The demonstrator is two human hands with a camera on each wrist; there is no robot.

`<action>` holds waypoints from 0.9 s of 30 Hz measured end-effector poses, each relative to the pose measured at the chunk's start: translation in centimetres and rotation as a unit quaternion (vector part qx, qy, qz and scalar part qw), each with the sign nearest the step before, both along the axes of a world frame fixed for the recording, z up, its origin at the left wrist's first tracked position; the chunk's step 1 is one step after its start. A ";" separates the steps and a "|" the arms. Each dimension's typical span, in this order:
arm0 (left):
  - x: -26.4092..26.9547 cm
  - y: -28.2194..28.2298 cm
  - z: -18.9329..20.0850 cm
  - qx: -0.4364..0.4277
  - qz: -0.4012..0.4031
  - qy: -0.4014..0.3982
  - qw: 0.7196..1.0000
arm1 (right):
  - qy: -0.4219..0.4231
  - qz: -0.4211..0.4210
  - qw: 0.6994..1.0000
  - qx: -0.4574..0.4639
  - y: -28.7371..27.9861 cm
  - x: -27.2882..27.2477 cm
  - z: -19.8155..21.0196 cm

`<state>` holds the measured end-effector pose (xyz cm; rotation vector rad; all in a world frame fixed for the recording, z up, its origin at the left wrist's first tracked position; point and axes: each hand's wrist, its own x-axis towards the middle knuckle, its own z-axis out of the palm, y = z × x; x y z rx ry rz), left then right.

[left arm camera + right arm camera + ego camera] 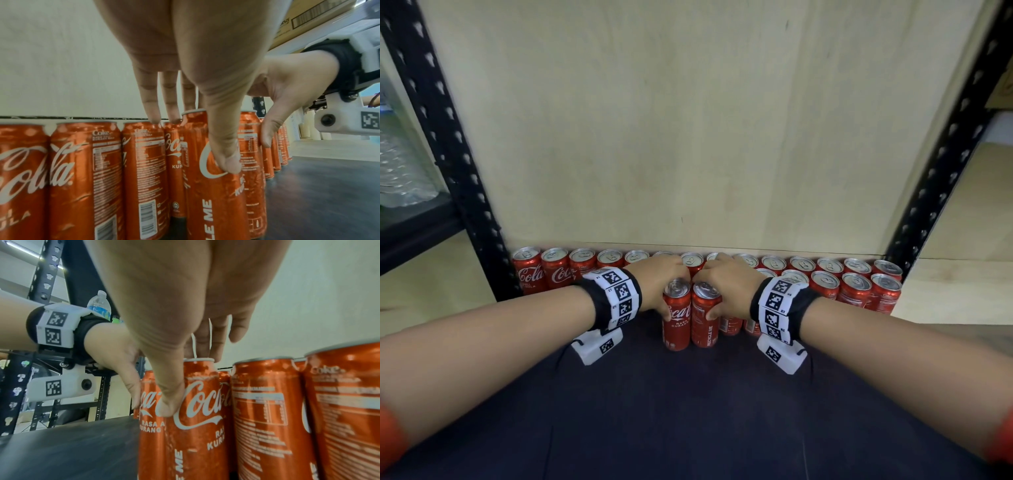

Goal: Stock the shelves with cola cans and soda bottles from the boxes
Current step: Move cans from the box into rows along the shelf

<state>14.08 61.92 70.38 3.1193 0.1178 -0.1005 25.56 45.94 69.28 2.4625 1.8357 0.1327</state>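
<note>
Red cola cans fill the back of the dark shelf [688, 394] in a long row [774, 263], and a second row [856, 289] is started on the right side. Each hand is clamped on one can from above: the left hand [659, 286] grips the left can [676, 320], the right hand [726, 286] grips the right can [703, 318], and these two cans stand upright and touch each other, in front of the rows. I judge the step is to push the pair back into the second row; it is better to slide them flat on the shelf and keep them upright, so they do not knock the neighbours. From the head view the fingers are mostly hidden. The left wrist view shows the thumb [228, 162] pressing on the can's front while the fingers [152, 112] reach over its top, and the right wrist view shows a water bottle [99, 305] on another shelf.
</note>
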 end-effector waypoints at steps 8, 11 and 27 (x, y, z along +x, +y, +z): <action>1.7 1.5 -0.6 0.034 -0.013 -0.029 0.999 | -0.030 -0.031 0.999 0.026 0.7 1.2 -0.7; 1.9 2.1 -0.9 0.034 -0.013 -0.042 0.998 | -0.032 -0.037 0.998 0.032 1.0 1.3 -0.9; 1.8 2.5 -1.7 0.072 0.016 -0.078 0.994 | -0.022 -0.072 0.995 0.063 2.0 1.5 -0.8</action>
